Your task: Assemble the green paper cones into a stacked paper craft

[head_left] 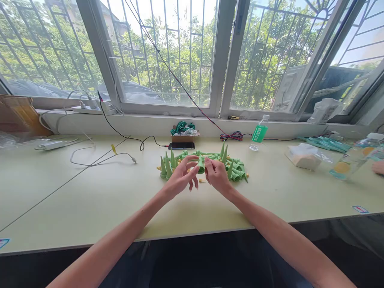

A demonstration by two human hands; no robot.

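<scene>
A pale green, cone-shaped plastic piece (201, 165) is held up between my hands, its wide hollow end facing down toward me. The thumb and forefinger of my left hand (183, 173) grip its left side, while the other fingers hang loosely below. My right hand (217, 173) is closed in a pinch right beside the cone; what its fingertips hold is hidden. Behind and around both hands lies a pile of similar green cones (238, 170), some lying flat. Several stand upright on the left (166, 167). A small yellow-orange piece (202, 181) rests on the table below my hands.
Behind the pile are a black phone (181, 145) on a cable and a small box (183, 138) with green wrapping. A water bottle (259, 133), tissue pack (304, 156) and larger bottle (355, 158) stand rightward. Cables (102, 160) cross the left side. Another person's hand (378, 167) shows far right.
</scene>
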